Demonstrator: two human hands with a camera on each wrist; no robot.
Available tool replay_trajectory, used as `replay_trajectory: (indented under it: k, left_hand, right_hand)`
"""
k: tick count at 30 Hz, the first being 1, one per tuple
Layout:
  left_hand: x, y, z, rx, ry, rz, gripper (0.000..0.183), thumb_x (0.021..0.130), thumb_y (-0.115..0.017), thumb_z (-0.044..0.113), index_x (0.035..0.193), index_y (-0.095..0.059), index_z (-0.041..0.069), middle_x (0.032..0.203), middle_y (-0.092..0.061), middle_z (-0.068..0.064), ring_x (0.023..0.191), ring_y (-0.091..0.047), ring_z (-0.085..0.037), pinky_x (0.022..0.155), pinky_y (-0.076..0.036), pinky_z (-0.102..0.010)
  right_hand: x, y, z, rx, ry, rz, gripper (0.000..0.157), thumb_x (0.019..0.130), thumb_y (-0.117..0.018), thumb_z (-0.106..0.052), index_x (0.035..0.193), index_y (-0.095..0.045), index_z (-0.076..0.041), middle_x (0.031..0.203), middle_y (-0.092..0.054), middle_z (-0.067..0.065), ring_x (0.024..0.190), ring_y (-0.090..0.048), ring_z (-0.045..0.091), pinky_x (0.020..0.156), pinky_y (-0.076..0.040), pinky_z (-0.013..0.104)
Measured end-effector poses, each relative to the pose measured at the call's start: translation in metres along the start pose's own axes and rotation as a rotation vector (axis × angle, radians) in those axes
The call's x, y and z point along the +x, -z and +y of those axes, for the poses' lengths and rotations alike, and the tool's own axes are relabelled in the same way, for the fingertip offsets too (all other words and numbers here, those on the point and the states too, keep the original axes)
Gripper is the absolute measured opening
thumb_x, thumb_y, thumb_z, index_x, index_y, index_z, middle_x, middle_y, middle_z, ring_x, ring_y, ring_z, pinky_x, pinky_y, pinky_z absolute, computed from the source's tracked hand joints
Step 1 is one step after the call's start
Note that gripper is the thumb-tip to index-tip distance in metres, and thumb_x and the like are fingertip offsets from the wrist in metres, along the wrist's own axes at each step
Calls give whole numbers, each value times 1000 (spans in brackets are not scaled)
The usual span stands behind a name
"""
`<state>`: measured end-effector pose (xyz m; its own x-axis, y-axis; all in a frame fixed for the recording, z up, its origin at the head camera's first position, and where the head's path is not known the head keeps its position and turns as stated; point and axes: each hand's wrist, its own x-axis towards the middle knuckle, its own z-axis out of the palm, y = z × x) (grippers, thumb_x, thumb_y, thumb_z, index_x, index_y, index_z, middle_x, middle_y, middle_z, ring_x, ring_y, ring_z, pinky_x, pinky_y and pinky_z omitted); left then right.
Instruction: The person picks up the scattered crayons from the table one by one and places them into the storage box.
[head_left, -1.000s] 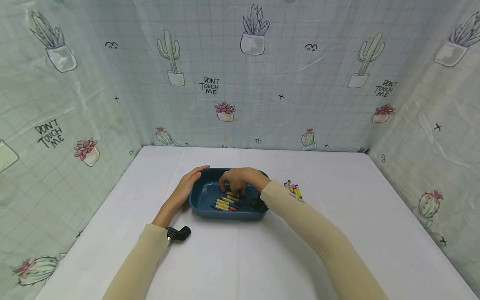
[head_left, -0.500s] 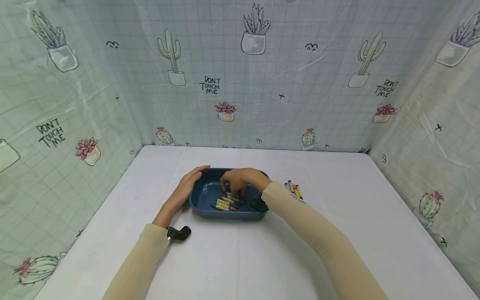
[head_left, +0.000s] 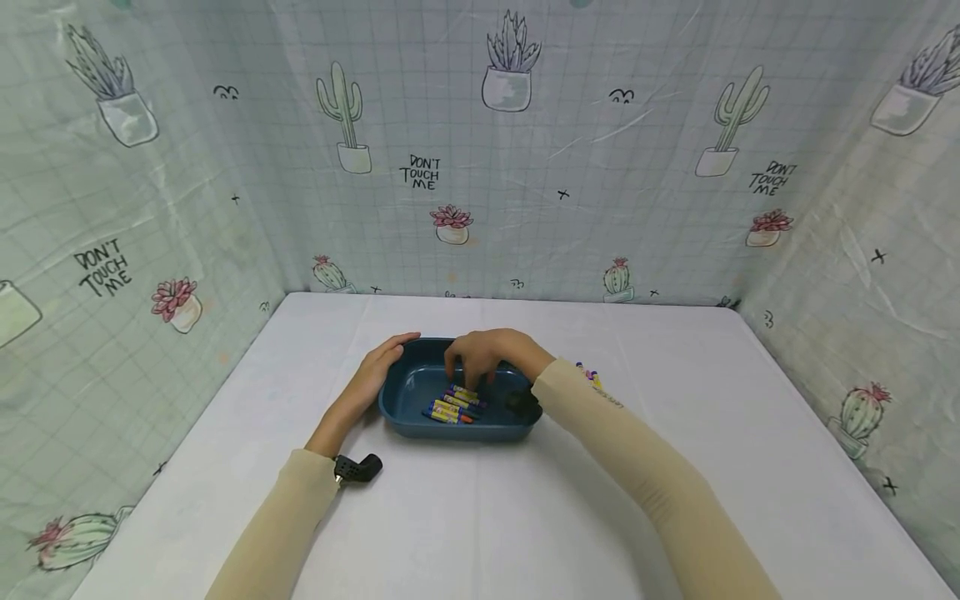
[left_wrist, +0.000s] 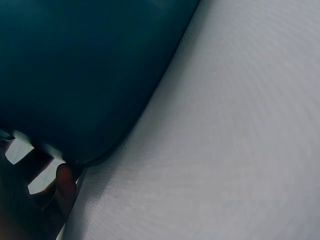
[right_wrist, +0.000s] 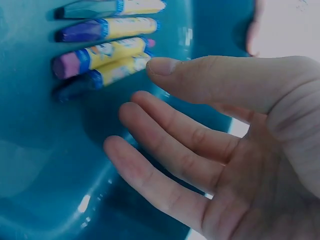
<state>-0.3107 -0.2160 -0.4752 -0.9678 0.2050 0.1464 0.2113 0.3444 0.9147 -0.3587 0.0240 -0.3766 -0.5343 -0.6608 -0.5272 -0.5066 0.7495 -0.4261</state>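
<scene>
Several short crayons (head_left: 452,406) in yellow wrappers lie side by side on the floor of a dark blue tray (head_left: 459,432). Over its back right part hovers my right hand (head_left: 480,354), fingers spread and nothing between them. In the right wrist view, my thumb overlaps the end of a dark blue crayon (right_wrist: 100,80), next to a pink one (right_wrist: 67,65). My left hand (head_left: 372,371) rests along the tray's left end with extended fingers at the rim. Fingertips (left_wrist: 65,177) meet the outer wall in the left wrist view.
More crayons (head_left: 591,375) lie on the white tabletop (head_left: 420,517) right of the tray, partly hidden behind my right sleeve (head_left: 622,433). A patterned cloth (head_left: 480,242) hangs behind and at both sides. A black wrist camera (head_left: 358,468) sits on my left wrist.
My right hand has drawn slightly up and to the right, uncovering more of the rear crayons in the tray. The left hand and the tray hold their place.
</scene>
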Motion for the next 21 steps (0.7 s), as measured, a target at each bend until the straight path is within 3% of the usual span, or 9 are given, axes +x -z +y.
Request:
replay_trajectory:
  k: [4, 10, 21]
  left_hand:
    - [0, 0, 0, -9, 1, 1, 47, 114, -29, 28, 156, -46, 14, 165, -41, -12, 158, -28, -35, 130, -17, -60]
    - [-2, -1, -1, -21, 7, 11, 46, 114, -29, 27, 155, -47, 13, 165, -41, -12, 157, -29, -34, 130, -17, -58]
    - [-1, -1, 0, -26, -9, 12, 46, 114, -30, 27, 155, -48, 13, 164, -41, -13, 157, -30, -36, 130, -19, -58]
  right_hand:
    - [-10, 7, 4, 9, 39, 20, 40, 95, -72, -10, 135, -65, -14, 114, -66, 8, 102, -70, 28, 84, -64, 40]
    - [-24, 13, 16, 41, 97, 73, 41, 97, -69, -10, 137, -62, -11, 115, -69, 10, 99, -72, 25, 81, -64, 37]
    - [-70, 11, 42, 103, 176, 268, 34, 99, -65, -13, 133, -63, -6, 111, -74, 11, 93, -74, 25, 80, -64, 36]
